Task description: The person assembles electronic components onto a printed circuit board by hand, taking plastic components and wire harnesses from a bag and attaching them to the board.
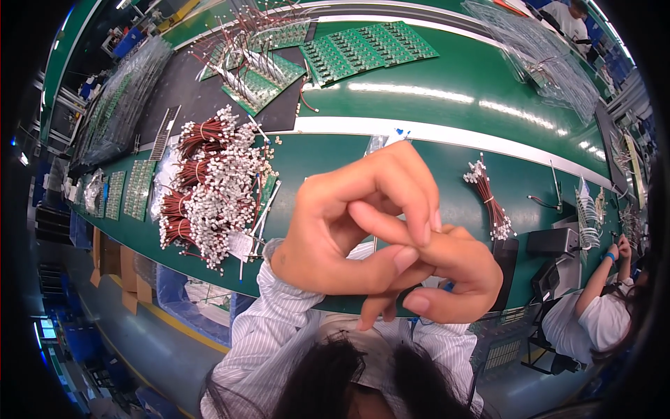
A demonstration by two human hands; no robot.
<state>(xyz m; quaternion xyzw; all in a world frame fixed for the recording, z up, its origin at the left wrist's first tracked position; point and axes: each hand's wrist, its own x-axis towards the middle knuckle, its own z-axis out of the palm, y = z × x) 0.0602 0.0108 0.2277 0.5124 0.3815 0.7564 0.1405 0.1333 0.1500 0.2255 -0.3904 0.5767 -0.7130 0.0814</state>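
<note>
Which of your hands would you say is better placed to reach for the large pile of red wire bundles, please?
Left, probably. The left hand is on the side of the wire bundles, which lie to its left on the green table; the right hand, clasped against it, sits farther away.

Left hand (349, 230) clasping right hand (447, 276)

1. The left hand (349, 223) and right hand (447, 276) are raised close to the camera, fingers interlocked, above the near edge of the workbench (433, 105)
2. Bundles of wire harnesses (209, 185) lie on the bench left of the hands
3. A smaller wire bundle (490, 200) lies right of them
4. Circuit boards (366, 47) lie behind, farther across the bench
5. A co-worker (593, 307) sits at far right
</note>
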